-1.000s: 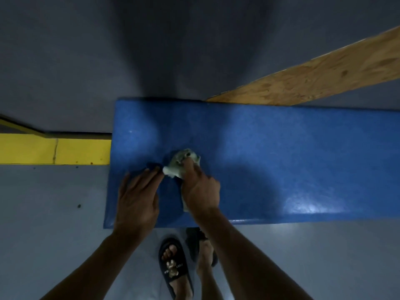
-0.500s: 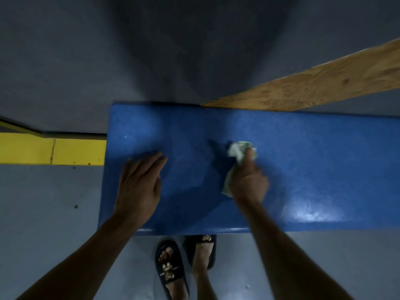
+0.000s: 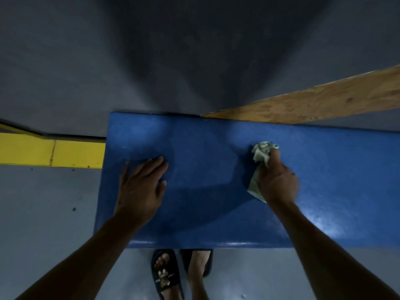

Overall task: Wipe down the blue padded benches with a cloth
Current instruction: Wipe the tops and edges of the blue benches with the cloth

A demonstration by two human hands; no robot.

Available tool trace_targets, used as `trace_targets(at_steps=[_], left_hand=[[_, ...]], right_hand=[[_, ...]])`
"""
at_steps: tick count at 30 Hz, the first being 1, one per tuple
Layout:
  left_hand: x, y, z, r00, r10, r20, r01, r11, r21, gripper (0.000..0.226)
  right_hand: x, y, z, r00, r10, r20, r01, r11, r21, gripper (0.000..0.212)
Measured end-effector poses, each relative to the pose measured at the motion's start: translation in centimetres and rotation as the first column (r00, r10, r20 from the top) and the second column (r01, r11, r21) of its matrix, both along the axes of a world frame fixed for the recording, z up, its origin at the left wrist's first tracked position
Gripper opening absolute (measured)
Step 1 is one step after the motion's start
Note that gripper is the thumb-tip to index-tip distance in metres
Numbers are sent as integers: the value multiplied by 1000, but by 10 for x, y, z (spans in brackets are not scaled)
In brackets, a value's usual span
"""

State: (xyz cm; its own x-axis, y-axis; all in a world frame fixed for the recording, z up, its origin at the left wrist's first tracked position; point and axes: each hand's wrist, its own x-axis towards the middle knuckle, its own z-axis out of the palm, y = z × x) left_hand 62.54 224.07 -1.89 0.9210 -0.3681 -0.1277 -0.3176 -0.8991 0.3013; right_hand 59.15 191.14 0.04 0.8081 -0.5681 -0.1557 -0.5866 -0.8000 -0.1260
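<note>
Blue padded tabletop (image 3: 216,148) across mid frame, glossy glare at R near edge. Right hand (image 3: 278,184) curled round crumpled pale-green cloth (image 3: 263,153), pressing it to tabletop R of centre; cloth bunch sticks out past fingertips, tail under palm. Left hand (image 3: 140,189) flat, fingers straight & spread a bit, resting on tabletop near L end, well apart from cloth. Plywood board (image 3: 313,105) angled behind far edge. Yellow strip (image 3: 52,152) on grey floor (image 3: 43,213) at L. Feet in dark sandals (image 3: 165,273) just below near edge.
</note>
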Motion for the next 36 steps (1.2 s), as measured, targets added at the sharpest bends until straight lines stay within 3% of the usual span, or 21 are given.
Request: trace_targets(at_steps=[2,4,7,11,13,16,18,21,26,28,30,32,36], left_hand=[[1,-1,0,1000,8,-9,-8,1000,7,50],[2,-2,2,1000,11,-15,-11,1000,18,49],[5,-2,4,999,28,-38,-28,1000,12,46],[6,-1,3,997,47,-69,-48,999,-19,44],[6,-1,2,997,58,-56,-60,997,-39,44],[6,-3,2,997,61,-40,-62,997,-39,43],[6,-4,2,997,66,-29,-67,997,-40,43],[5,-5,1,997,72,-31,-73,997,-32,44],[4,-4,-3,996,79,-28,-79,997,-6,44],[4,-5,-3,995,93,-30,-94,995,-20,41],[4,-5,-2,995,95,-27,-96,995,-22,40],[4,-5,-2,995,97,-13,-97,995,-33,40],[2,-4,-4,996,93,5,-93,994,-52,44]], right_hand=[[9,30,0,996,-78,38,75,995,73,51],[22,74,-7,995,-47,85,34,988,150,53],[39,140,-17,950,241,198,-272,951,145,41],[52,123,-22,757,590,282,-619,785,19,42],[52,75,-22,785,577,225,-589,808,-18,47],[49,2,-8,954,289,76,-294,954,53,49],[51,-18,-2,984,172,40,-172,985,-9,43],[67,2,-1,980,196,14,-195,978,-73,34],[108,87,-11,917,399,12,-399,917,-5,33],[125,122,-14,859,509,-44,-510,860,4,35],[133,134,-15,805,594,12,-594,805,8,34],[130,112,-15,781,611,132,-615,788,-6,31],[99,21,-4,854,520,25,-519,854,-35,29]])
